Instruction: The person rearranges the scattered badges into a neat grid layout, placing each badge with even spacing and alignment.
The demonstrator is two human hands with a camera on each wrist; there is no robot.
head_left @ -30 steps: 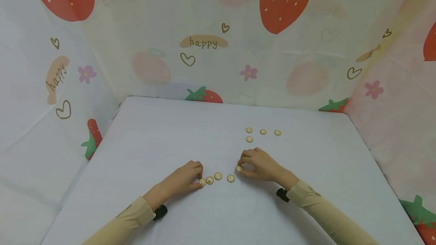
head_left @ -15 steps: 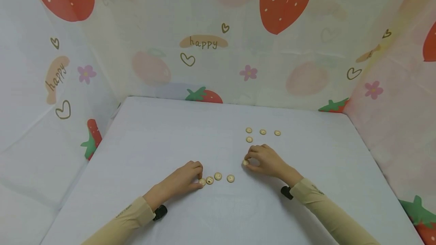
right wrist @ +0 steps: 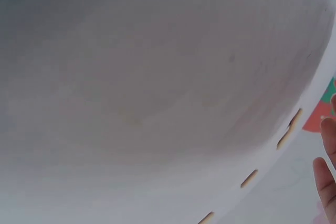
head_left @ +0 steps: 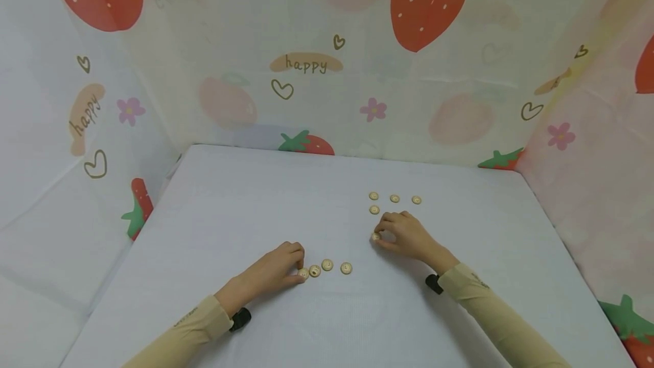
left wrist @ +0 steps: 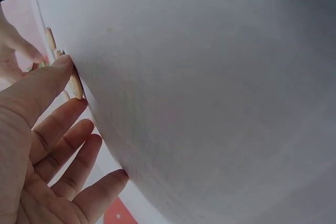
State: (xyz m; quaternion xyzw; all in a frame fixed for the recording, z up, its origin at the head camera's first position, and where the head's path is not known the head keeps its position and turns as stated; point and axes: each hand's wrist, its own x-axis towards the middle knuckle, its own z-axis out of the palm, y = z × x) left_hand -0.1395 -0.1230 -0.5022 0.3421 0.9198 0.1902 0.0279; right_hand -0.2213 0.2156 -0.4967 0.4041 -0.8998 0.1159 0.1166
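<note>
Right hand [head_left: 407, 237]: grip pinches one button [head_left: 376, 237]; set flat, clear of the nearest upper button [head_left: 374, 209].
Left hand [head_left: 277, 269]: grip pinches the leftmost button [head_left: 304, 273]; press lightly.

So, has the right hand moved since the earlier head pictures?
Yes: in the head view, the right hand has moved forward and to the right, bringing its pinched button closer to the unmoved row of three buttons.

Left grip [head_left: 276, 267] pinches; right grip [head_left: 405, 235], seemingly pinching too, lies farther forward.
</note>
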